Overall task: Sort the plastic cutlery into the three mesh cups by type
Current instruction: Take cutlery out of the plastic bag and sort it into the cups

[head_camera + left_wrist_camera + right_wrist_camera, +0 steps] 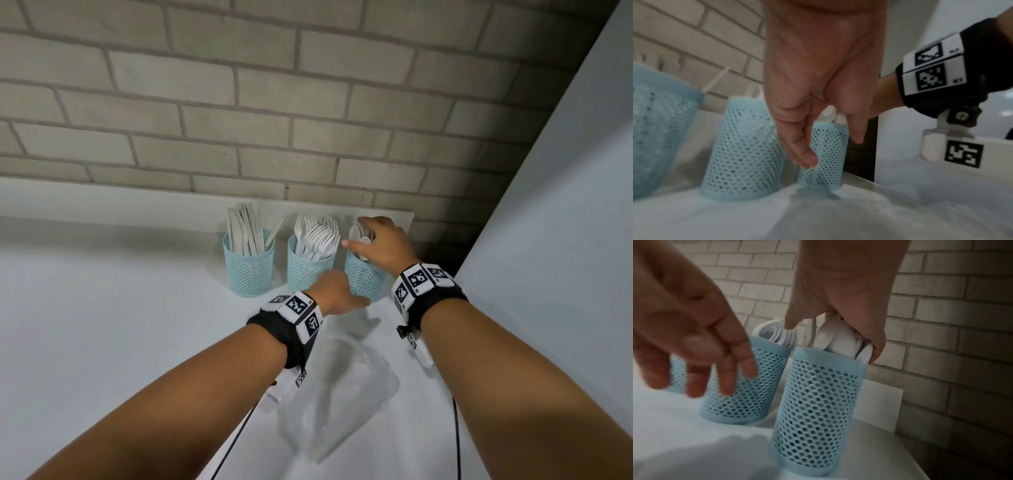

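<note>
Three light-blue mesh cups stand in a row on the white counter by the brick wall. The left cup holds knives, the middle cup forks. My right hand is over the right cup, thumb and fingers curled round the bowls of the white spoons standing in that cup. My left hand hangs in front of the same cup, its fingers loose and holding nothing.
A crumpled clear plastic bag lies on the counter under and between my forearms. A tall white panel closes off the right side, close to the spoon cup. The brick wall stands right behind the cups.
</note>
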Demonstrator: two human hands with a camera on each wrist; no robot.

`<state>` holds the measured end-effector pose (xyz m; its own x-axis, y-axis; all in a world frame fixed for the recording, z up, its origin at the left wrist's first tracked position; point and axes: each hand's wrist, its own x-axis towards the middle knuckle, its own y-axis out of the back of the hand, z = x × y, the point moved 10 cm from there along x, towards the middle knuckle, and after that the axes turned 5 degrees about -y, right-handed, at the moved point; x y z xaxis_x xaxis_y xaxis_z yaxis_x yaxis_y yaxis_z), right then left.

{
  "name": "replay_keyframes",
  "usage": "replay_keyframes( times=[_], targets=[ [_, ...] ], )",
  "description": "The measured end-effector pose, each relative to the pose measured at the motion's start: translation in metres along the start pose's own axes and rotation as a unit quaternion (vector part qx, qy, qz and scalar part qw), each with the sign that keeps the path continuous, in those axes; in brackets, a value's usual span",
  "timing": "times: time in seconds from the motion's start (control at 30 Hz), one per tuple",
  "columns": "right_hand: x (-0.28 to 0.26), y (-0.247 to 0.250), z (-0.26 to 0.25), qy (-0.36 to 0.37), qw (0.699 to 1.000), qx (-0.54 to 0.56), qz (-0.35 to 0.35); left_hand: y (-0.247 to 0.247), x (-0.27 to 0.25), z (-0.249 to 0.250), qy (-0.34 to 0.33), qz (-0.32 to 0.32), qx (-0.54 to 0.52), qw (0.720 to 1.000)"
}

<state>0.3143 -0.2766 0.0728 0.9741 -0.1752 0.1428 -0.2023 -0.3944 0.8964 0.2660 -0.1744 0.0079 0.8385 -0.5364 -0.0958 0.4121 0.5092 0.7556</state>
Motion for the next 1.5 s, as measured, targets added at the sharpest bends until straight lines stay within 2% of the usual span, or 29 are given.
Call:
replay_keyframes(
  times=[0.1,0.27,0.43,0.53,0.6,0.67,0.7,0.8,0.87,0.97,1.03,1.1,1.13,1.2,1.27,1.37,1.43,1.5],
  targets=[
    [-0.004,0.004,0.002,0.021,0.999,-0.011,0.038,-0.009,0.021,-0.004,-0.021,0.076,-0.097,0.992],
    [-0.018,0.01,0.001,0.072,0.992,0.014,0.107,-0.009,0.041,-0.012,-0.042,0.161,-0.214,0.963],
    [-0.037,0.014,-0.007,0.078,0.987,0.039,0.134,-0.001,0.051,-0.017,-0.065,0.223,-0.259,0.938],
    [-0.027,0.019,0.007,0.026,0.988,0.091,0.126,-0.002,0.055,-0.013,-0.072,0.228,-0.262,0.935],
    [-0.013,0.014,0.01,0.006,0.995,0.059,0.086,-0.003,0.06,-0.013,-0.07,0.222,-0.255,0.939],
    [-0.003,0.006,-0.001,0.02,0.998,0.01,0.057,-0.005,0.064,-0.017,-0.059,0.215,-0.248,0.943],
    [-0.002,0.004,-0.01,0.04,0.997,0.0,0.064,-0.005,0.065,-0.019,-0.053,0.212,-0.239,0.946],
    [-0.007,0.004,-0.029,0.108,0.986,0.013,0.127,-0.006,0.068,-0.024,-0.046,0.209,-0.224,0.951],
    [0.0,0.008,-0.02,0.097,0.984,0.042,0.142,-0.003,0.066,-0.025,-0.046,0.22,-0.23,0.947],
    [0.019,0.01,-0.003,0.037,0.991,0.03,0.122,-0.004,0.067,-0.025,-0.042,0.213,-0.272,0.938],
    [0.018,0.002,-0.016,0.08,0.992,0.005,0.094,-0.005,0.068,-0.025,-0.041,0.213,-0.256,0.942],
    [0.007,0.0,-0.029,0.136,0.983,-0.012,0.126,-0.004,0.07,-0.025,-0.036,0.214,-0.218,0.952],
    [0.003,0.004,-0.028,0.139,0.977,-0.014,0.161,-0.004,0.071,-0.026,-0.035,0.214,-0.218,0.952],
    [0.007,0.015,-0.014,0.089,0.975,0.009,0.204,-0.003,0.071,-0.027,-0.032,0.212,-0.248,0.945],
    [0.014,0.021,-0.004,0.054,0.975,0.058,0.209,-0.002,0.07,-0.027,-0.041,0.216,-0.265,0.939],
    [0.01,0.036,-0.005,0.078,0.956,0.118,0.256,0.0,0.07,-0.025,-0.045,0.222,-0.271,0.935],
    [0.005,0.034,-0.004,0.092,0.952,0.119,0.266,0.002,0.069,-0.023,-0.044,0.226,-0.274,0.934],
    [0.005,0.027,0.009,0.045,0.962,0.103,0.25,0.002,0.069,-0.023,-0.045,0.224,-0.275,0.934]
  ],
)
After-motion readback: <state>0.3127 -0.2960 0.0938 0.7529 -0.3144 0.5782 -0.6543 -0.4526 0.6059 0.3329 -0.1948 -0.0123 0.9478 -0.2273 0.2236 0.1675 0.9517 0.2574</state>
